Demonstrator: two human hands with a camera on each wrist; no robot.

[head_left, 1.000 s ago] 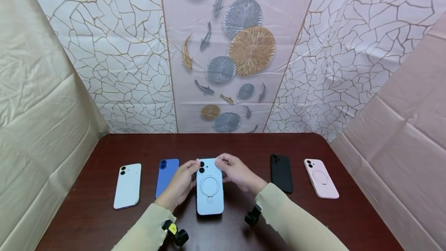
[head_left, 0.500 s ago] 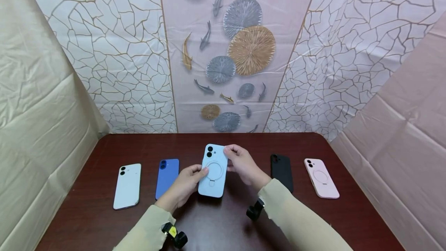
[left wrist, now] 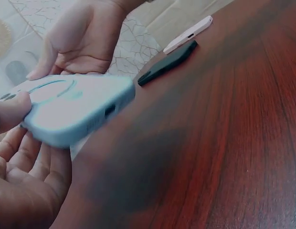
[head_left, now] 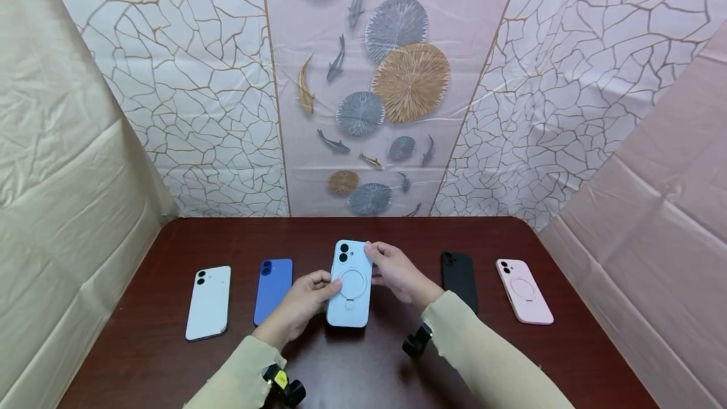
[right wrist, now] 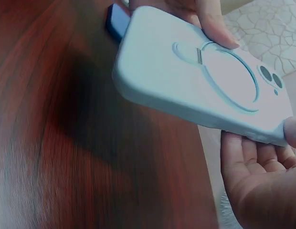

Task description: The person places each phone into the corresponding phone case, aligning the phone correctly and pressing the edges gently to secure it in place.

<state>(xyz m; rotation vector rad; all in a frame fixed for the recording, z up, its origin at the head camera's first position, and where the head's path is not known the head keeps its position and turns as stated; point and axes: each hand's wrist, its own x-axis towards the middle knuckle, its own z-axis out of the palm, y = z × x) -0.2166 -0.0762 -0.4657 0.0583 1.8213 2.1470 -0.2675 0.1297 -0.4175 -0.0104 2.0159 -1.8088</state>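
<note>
A light blue phone case (head_left: pixel 349 308) with a ring on its back and two camera lenses is held above the table, back side up. My left hand (head_left: pixel 307 302) grips its left edge, thumb on the back beside the ring and fingers underneath. At the upper right corner my right hand (head_left: pixel 397 273) pinches it, thumb on top. In the left wrist view a port cutout shows in the bottom edge of the case (left wrist: pixel 76 112). Whether a phone sits inside is hard to tell, since the front is hidden. The right wrist view shows both hands around the case (right wrist: pixel 162 71).
On the dark red table (head_left: pixel 238 371) lie a white phone (head_left: pixel 207 305) and a blue phone (head_left: pixel 274 289) at left. A black phone case (head_left: pixel 460 283) and a pink phone case with a ring (head_left: pixel 524 292) lie at right. Patterned cloth (head_left: pixel 216 81) hangs behind.
The light blue case has risen and moved slightly away and to the right, then dipped a little. My left hand has shifted from its upper left corner down to its left edge.
</note>
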